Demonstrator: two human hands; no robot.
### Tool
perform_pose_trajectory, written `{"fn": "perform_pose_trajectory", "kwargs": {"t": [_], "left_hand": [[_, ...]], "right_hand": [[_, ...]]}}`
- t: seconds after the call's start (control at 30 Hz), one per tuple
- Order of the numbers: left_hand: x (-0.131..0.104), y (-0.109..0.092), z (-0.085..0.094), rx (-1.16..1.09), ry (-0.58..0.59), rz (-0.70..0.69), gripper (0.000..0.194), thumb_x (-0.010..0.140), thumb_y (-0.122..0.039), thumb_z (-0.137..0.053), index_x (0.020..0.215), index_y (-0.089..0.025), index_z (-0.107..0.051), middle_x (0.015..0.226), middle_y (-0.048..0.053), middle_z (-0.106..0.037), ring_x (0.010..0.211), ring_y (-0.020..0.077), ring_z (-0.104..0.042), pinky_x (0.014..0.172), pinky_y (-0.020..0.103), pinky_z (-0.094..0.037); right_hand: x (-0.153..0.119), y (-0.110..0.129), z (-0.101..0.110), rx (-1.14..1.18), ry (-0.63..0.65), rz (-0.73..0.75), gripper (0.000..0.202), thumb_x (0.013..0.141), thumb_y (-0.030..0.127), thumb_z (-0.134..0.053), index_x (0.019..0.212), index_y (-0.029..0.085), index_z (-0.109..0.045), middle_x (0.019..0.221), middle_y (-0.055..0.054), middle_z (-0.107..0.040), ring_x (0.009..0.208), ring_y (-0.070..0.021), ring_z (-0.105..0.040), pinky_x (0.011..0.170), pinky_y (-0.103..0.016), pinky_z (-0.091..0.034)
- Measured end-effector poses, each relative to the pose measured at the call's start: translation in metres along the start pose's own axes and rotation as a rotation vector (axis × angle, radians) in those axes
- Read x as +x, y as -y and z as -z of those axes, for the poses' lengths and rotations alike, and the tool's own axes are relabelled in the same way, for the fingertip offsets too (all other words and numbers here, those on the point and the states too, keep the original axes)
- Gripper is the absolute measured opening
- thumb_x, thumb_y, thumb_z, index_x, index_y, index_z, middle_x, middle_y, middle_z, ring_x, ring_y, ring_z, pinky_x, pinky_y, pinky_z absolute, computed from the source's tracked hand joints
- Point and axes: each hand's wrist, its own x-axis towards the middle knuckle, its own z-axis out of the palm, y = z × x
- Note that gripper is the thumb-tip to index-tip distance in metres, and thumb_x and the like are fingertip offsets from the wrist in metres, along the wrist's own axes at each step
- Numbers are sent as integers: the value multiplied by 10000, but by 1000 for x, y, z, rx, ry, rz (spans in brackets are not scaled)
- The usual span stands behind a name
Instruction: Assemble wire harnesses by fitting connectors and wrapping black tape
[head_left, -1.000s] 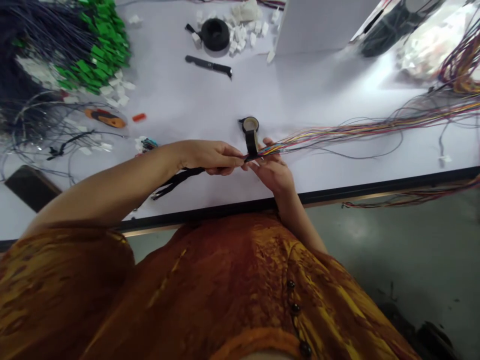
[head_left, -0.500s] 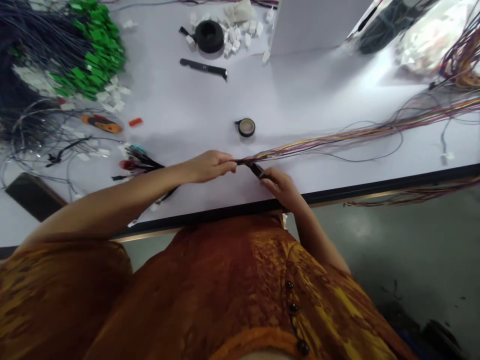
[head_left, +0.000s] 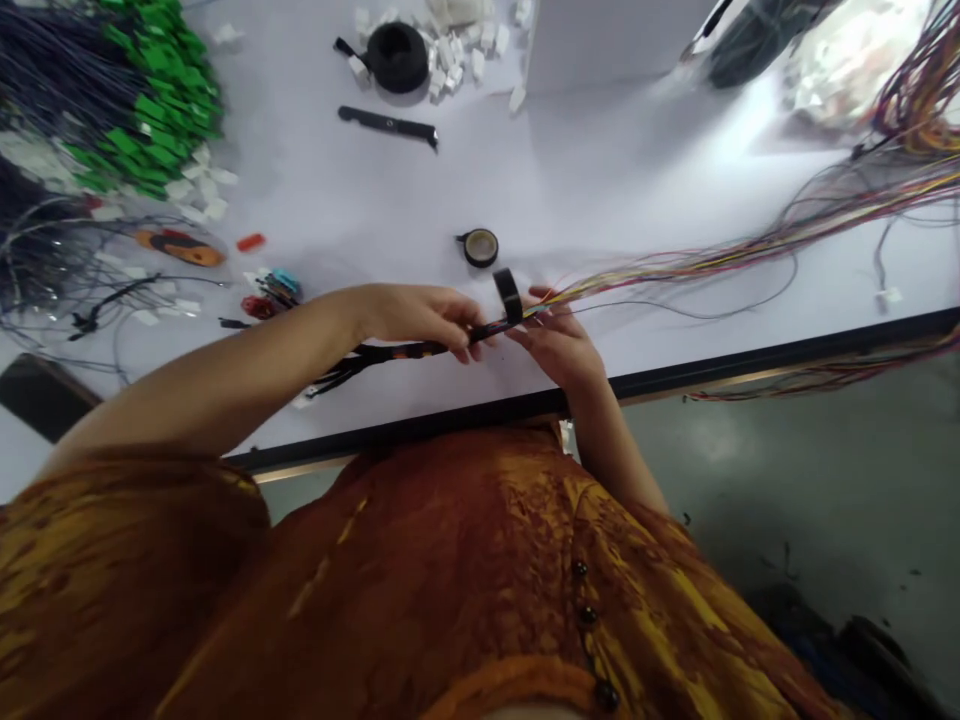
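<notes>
A long bundle of coloured wires (head_left: pixel 645 273) runs across the table, its left part wrapped in black tape (head_left: pixel 411 351). My left hand (head_left: pixel 427 318) pinches the bundle at the wrapped end, thumb and fingers around it. To its right, my right hand (head_left: pixel 561 342) has its fingers around the bare wires. Between the hands, a roll of black tape (head_left: pixel 508 293) stands up against the bundle, apparently joined to it by its strip. Connectors (head_left: pixel 276 290) at the bundle's left end lie partly behind my left forearm.
A smaller tape roll (head_left: pixel 481 247) lies beyond my hands. Farther back are a large black roll (head_left: pixel 397 57), a black cutter-like tool (head_left: pixel 388 124) and white connectors (head_left: pixel 450 60). Green connectors (head_left: pixel 161 110), an orange-and-black tool (head_left: pixel 180 247) and a phone-like dark slab (head_left: pixel 46 395) are leftward.
The tape roll has gone from my right fingers, below the wires, to upright at the bundle. My right hand has moved up onto the wires. The view has shifted slightly.
</notes>
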Motion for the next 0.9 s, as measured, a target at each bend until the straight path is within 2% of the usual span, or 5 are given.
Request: {"fn": "perform_pose_trajectory", "kwargs": {"t": [0.17, 0.3, 0.47, 0.63, 0.9], "left_hand": [[22, -25, -8, -209, 46, 37, 461, 988, -531, -415, 905, -182, -705, 550, 9, -455, 428, 106, -367, 441, 270, -344], [22, -13, -27, -63, -187, 53, 418, 990, -477, -425, 873, -167, -679, 571, -2, -448, 478, 113, -398, 491, 261, -364], [25, 4, -53, 370, -491, 79, 285, 970, -333, -441, 1065, -159, -647, 794, 57, -650, 754, 196, -611, 755, 324, -477], [20, 4, -43, 10, -361, -91, 320, 974, -355, -443, 1185, -179, -607, 849, 29, -669, 723, 135, -592, 725, 265, -486], [29, -23, -22, -461, 60, 24, 222, 932, -381, -556, 894, -186, -655, 586, -23, -439, 431, 76, -327, 422, 223, -259]], "right_hand": [[16, 3, -6, -340, 175, 125, 374, 808, 571, -699, 998, 252, -645, 837, -10, -637, 904, -203, -643, 932, -397, -541], [-23, 19, 13, -796, 46, 118, 256, 875, 454, -672, 870, 199, -650, 848, -45, -649, 821, -185, -604, 829, -361, -518], [-40, 50, 1, -531, 83, 42, 297, 947, 467, -632, 1115, 224, -652, 951, -33, -697, 845, -148, -652, 798, -313, -558], [-18, 55, 0, -266, 75, 80, 376, 886, 516, -709, 1154, 261, -640, 1074, -34, -717, 940, -160, -691, 885, -348, -594], [-10, 0, 18, -93, -3, 0, 581, 685, 558, -841, 1166, 308, -633, 1085, -18, -709, 998, -195, -684, 905, -383, -582]]}}
